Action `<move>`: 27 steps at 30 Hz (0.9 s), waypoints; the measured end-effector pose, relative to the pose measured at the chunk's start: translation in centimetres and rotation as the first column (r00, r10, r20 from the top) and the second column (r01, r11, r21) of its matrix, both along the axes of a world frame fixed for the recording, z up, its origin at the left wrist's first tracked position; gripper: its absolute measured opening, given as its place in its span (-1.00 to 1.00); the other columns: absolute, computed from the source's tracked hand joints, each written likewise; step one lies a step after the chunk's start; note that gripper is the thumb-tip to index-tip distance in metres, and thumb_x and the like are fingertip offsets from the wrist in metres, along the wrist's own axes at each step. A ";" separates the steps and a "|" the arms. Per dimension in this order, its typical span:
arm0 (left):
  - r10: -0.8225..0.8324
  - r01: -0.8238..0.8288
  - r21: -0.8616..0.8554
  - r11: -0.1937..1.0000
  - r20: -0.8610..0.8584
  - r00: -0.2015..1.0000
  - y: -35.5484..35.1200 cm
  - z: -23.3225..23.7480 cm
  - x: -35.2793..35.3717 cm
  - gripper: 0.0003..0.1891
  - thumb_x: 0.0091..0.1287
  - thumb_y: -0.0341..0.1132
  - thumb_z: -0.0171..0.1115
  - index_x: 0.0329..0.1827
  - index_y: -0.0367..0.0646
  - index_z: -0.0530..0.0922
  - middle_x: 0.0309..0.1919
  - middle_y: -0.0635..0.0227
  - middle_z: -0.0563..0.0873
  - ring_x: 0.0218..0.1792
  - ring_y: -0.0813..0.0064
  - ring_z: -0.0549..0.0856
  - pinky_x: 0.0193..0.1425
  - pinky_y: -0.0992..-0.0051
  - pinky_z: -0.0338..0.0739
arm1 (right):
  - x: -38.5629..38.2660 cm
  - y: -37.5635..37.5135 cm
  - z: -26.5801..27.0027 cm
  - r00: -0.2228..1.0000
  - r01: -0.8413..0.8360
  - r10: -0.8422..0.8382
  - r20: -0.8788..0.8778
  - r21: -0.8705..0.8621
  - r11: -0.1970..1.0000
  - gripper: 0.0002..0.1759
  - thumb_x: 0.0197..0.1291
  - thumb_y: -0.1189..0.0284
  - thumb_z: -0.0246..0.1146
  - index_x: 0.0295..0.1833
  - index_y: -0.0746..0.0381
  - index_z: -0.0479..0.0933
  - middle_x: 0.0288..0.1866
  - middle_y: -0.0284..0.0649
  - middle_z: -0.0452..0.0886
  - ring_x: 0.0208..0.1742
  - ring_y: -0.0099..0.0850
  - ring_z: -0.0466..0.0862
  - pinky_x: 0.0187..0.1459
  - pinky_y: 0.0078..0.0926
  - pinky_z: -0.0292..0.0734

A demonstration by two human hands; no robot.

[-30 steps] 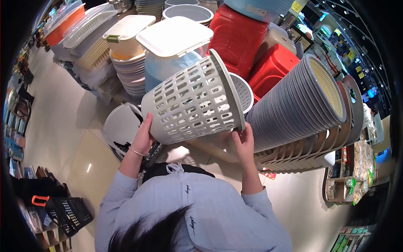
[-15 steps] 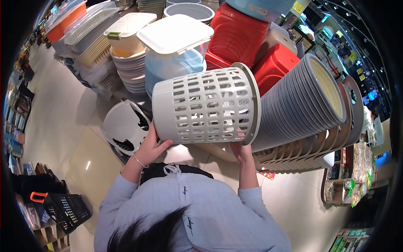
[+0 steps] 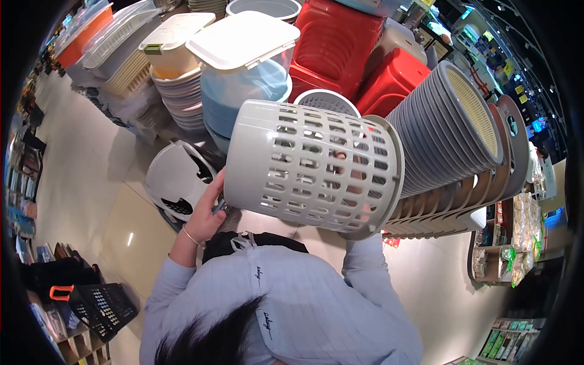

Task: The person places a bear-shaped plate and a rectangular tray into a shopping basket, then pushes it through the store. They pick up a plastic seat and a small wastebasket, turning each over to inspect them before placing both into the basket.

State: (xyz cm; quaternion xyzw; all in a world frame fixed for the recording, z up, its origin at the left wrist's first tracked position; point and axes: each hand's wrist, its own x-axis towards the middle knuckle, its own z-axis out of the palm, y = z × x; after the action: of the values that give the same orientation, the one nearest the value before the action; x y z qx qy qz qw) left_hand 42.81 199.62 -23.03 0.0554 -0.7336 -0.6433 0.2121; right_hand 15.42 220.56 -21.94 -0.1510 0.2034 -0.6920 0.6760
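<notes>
A light grey slotted plastic basket (image 3: 316, 164) lies sideways in front of me, its closed base to the left and its wide rim to the right. My left hand (image 3: 205, 213) grips the base, thumb on the near side and fingers along the end wall. Most of my right hand (image 3: 365, 210) is hidden by the basket; bits of skin show through the slots near the rim, where it holds on. Right behind the basket, another slotted basket (image 3: 328, 100) stands among the goods.
Nested grey baskets (image 3: 444, 128) lean at the right, above brown ones (image 3: 450, 204). Red plastic stools (image 3: 334, 45), a lidded clear box (image 3: 243, 42) and stacked basins (image 3: 179, 100) stand behind. A white cut-out bin (image 3: 176, 176) is lower left; a black shopping basket (image 3: 106, 307) stands farther left.
The basket has come nearer and tilted, its rim end swinging down and right. My right hand has slipped out of plain sight behind it. The slotted basket behind now shows.
</notes>
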 end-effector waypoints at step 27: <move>0.149 -0.246 0.748 0.616 0.196 0.969 0.5 -5.6 -0.6 -0.43 0.39 0.07 -0.38 0.29 -0.16 0.16 0.20 0.28 0.36 0.20 0.38 0.37 0.25 0.33 0.27 | 2.9 -4.1 6.2 0.095 0.444 -0.600 -0.794 -0.506 0.740 -0.56 -0.14 0.69 0.26 -0.03 0.31 0.46 -0.07 -0.15 0.49 -0.03 -0.41 0.51 0.00 -0.53 0.40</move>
State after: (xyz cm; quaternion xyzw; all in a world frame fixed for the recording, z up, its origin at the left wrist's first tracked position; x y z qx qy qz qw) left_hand 42.25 200.09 -28.60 0.2573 -0.3915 -0.8615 0.1958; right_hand 18.27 216.42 -15.74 -0.4811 0.5426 -0.6769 0.1263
